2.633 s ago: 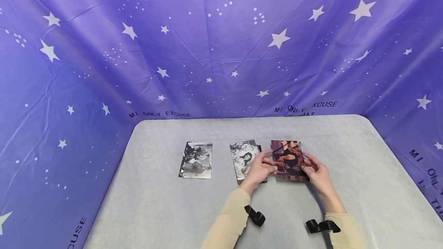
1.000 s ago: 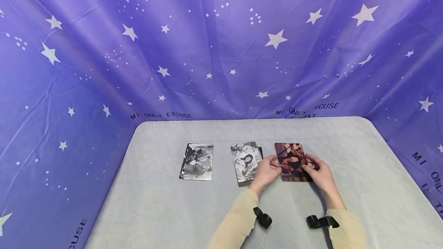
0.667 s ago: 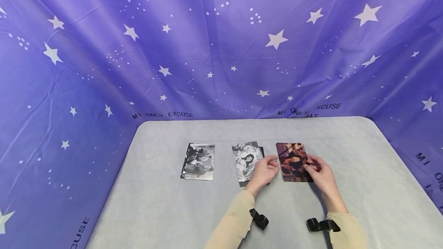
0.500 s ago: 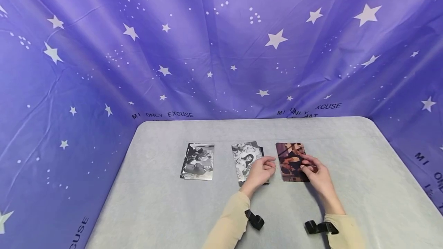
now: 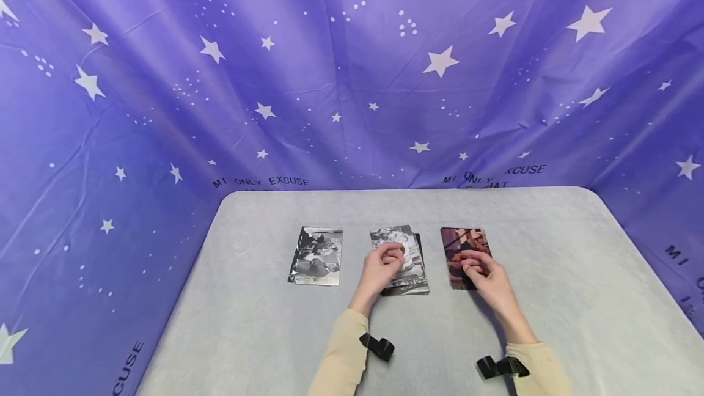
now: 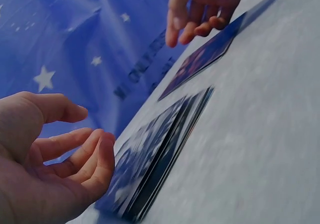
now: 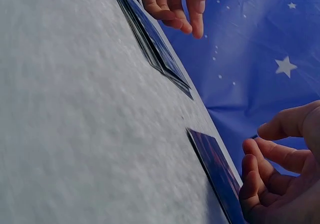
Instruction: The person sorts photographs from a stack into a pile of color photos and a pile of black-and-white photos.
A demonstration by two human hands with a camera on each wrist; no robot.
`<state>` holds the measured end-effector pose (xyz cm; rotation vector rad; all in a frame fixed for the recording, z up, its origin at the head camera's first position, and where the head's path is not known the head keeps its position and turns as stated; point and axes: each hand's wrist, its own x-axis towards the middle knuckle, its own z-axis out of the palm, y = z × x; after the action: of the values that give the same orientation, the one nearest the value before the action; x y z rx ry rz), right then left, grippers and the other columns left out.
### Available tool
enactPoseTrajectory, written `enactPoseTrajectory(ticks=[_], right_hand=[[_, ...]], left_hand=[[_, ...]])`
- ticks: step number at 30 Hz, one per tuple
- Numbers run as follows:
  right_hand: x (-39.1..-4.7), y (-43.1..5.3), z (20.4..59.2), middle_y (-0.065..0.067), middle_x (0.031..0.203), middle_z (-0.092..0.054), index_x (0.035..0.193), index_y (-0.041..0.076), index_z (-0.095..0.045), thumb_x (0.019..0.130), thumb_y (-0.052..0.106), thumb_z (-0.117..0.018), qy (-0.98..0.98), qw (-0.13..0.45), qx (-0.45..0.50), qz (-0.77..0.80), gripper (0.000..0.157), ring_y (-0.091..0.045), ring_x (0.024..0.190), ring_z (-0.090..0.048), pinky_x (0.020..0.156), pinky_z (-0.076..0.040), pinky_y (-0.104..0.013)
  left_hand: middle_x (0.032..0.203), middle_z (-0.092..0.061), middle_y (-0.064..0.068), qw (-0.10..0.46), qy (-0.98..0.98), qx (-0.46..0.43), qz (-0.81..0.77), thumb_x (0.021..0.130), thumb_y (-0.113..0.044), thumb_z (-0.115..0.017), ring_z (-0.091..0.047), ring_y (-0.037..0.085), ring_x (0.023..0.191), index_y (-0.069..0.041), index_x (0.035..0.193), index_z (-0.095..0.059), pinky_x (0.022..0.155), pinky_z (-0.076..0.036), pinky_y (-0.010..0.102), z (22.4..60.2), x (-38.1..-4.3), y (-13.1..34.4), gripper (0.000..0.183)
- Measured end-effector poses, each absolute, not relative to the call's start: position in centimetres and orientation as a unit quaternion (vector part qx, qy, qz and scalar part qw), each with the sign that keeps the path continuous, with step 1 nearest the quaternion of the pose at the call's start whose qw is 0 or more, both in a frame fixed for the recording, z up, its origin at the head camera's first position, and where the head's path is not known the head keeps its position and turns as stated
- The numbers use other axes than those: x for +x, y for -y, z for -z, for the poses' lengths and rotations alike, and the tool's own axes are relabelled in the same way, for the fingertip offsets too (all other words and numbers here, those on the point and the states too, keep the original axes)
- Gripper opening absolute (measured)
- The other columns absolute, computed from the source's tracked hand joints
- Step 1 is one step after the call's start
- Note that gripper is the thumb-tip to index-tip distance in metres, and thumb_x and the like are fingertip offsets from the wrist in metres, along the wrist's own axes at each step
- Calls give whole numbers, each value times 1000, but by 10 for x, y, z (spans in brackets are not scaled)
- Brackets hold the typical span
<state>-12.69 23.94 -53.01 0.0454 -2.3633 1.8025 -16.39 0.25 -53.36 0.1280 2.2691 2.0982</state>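
Observation:
Three piles of photo prints lie in a row. My left hand (image 5: 381,271) hovers over the middle pile (image 5: 414,271), black-and-white prints fanned unevenly. In the left wrist view the left hand (image 6: 65,156) has loosely bent fingers with nothing between them, beside that layered pile (image 6: 157,151). My right hand (image 5: 486,277) is above the reddish-brown colour print (image 5: 452,243) on the right and covers part of it. The right wrist view has the right hand (image 7: 285,169) with relaxed fingers, apart from the colour print (image 7: 212,164). At left lies a black-and-white print pile (image 5: 318,256).
The piles rest on a pale grey table (image 5: 264,335) with rounded far corners. A purple star-patterned cloth (image 5: 308,90) hangs behind it and along both sides. Black camera straps (image 5: 378,347) sit on both wrists.
Both hands have let go of the colour print, now lying squared on the table. The left hand has moved left over the middle pile; the right hand has shifted slightly left.

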Motion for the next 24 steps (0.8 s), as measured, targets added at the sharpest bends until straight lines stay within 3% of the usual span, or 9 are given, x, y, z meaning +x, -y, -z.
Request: enactPoseTrajectory(ticks=[8,13,19,24], right_hand=[[-129,-226,532,-25,92,-64,114,-14,-59,87,-11,-58,795,81,40,-599,27,-2,79,-59,70,-45,-12],[-129,-221,534,-25,95,-65,116,-14,-58,85,-11,-61,799,59,45,-597,31,-4,80,-60,68,-47,-14],[-129,-212,534,-25,99,-66,119,-14,-57,85,-11,-61,796,32,47,-603,35,-11,84,-63,71,-47,-14],[-131,-205,535,-27,102,-65,121,-15,-55,85,-11,-61,797,4,44,-602,37,-23,88,-65,74,-47,-15]], left_hand=[[94,-64,28,9,-724,21,-689,81,11,-59,-60,14,75,15,114,-59,67,-46,17,508,-148,24,34],[95,-63,31,-12,-736,-2,-676,80,12,-59,-62,23,79,16,111,-60,69,-46,17,503,-139,32,31],[97,-62,32,-14,-739,-21,-674,81,11,-59,-63,24,81,16,111,-59,68,-46,18,504,-135,37,31],[102,-62,33,-16,-730,-27,-682,80,12,-58,-63,37,88,17,112,-59,71,-47,18,504,-131,37,32]])
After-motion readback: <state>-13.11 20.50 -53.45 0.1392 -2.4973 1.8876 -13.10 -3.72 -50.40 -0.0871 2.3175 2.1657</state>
